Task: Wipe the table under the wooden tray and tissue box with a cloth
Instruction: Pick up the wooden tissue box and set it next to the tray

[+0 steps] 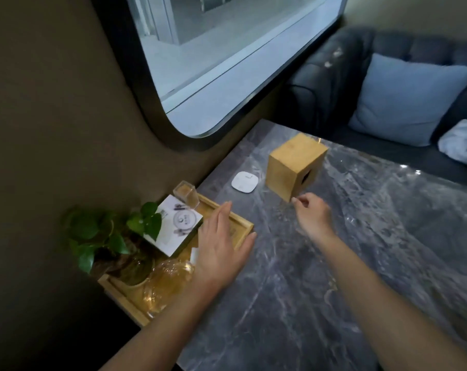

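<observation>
A wooden tray [241,222] lies along the left edge of the grey marble table [334,263], against the wall. My left hand [221,245] hovers flat over the tray's right rim, fingers straight and apart, holding nothing. A wooden cube tissue box [291,167] stands further back on the table. My right hand [314,212] is just in front of the box's near bottom corner, fingers curled loosely, with nothing visible in it. No cloth is in view.
The tray carries a potted green plant [109,231], a white printed box [177,226], a small clear glass [185,194] and a glass pitcher [165,279]. A white square device [245,181] lies left of the tissue box. A dark sofa with a blue cushion [406,100] stands behind the table.
</observation>
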